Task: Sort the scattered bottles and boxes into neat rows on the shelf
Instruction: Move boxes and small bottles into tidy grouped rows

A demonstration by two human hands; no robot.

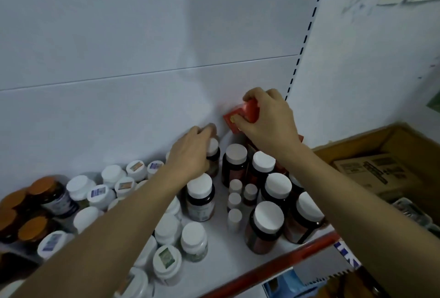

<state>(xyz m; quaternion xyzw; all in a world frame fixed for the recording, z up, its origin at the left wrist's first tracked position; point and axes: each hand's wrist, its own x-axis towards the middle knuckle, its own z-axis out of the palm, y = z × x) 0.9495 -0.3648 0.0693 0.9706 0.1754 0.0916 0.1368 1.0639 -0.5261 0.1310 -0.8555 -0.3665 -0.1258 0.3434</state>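
Note:
My right hand (266, 119) is closed around a red box (234, 119) and a red-capped item, held against the white back panel at the shelf's rear right. My left hand (190, 152) grips a dark bottle with a white cap (212, 147) at the back of the shelf. Below stand dark white-capped bottles (266, 226), several small white vials (234, 202), white bottles (192, 240) and orange-capped amber bottles (45, 193) at the left. The white shelf (223, 257) carries them all.
The shelf's front edge is a red strip (297, 255). A slotted upright (302, 45) marks the right end of the back panel. To the right sits an open cardboard carton (371, 174) with smaller boxes inside.

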